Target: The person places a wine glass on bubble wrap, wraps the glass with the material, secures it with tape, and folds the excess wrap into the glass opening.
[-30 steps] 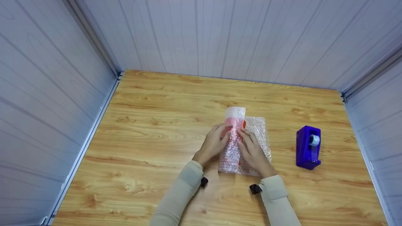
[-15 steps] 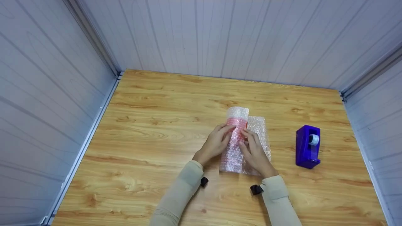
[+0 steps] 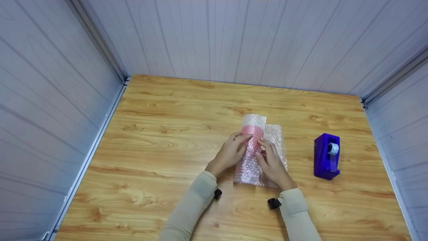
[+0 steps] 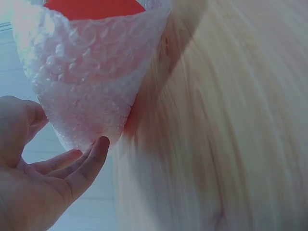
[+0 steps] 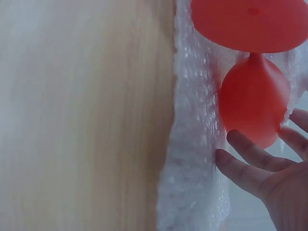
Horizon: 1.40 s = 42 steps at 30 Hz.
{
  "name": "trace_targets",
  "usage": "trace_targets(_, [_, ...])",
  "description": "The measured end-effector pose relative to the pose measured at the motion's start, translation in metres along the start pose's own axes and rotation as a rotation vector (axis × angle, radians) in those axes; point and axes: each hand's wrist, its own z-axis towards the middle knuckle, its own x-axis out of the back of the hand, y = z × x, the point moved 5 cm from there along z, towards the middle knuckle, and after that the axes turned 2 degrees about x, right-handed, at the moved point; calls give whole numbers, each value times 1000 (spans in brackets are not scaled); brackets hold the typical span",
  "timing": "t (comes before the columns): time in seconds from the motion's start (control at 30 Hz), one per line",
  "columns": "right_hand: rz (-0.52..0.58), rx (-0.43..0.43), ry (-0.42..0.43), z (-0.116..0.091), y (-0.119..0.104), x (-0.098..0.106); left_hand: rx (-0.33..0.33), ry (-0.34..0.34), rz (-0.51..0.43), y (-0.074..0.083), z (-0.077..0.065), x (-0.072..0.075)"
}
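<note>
A red plastic goblet [image 5: 255,96] lies on its side, partly rolled in a sheet of bubble wrap [image 3: 275,140]. Its flat round base and stem show in the right wrist view. Seen from the head, the goblet is a pink tint under the wrap. My left hand [image 3: 229,150] holds the left side of the roll, fingers and thumb curved around it. On the other side my right hand [image 3: 272,164] grips the upper flap's edge against the goblet, its lower fingers near the bowl. In the left wrist view, wrap covers most of the red shape.
A blue tape dispenser [image 3: 326,156] with a roll of clear tape stands to the right on the wooden table [image 3: 160,117]. Pale panels enclose the table at the back and on both sides. A black wrist camera [image 3: 274,203] sits by the right cuff.
The upper flap of bubble wrap has moved slightly right over the goblet, covering the red strip that showed from the head. Both hands have shifted only a little.
</note>
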Motion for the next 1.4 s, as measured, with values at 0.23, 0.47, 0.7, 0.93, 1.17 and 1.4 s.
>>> trace_targets(0.23, [-80,-30,-8,-3,2,3,17,23,-8,-1,0,0])
trace_targets(0.47, [-95,-67,-34,-4,4,5,48,3,-43,-2,-1,-3])
trace_targets(0.7, [-73,-82,-31,-5,6,6,58,-7,-78,-2,-2,-5])
trace_targets(0.93, [-75,-111,-33,-6,10,10,65,-29,-71,-1,-1,-7])
trace_targets(1.17, [-71,-171,-53,-6,9,10,80,-46,-68,-2,2,-7])
trace_targets(1.4, [-46,-163,-65,-7,7,6,54,-40,-48,-1,4,-5])
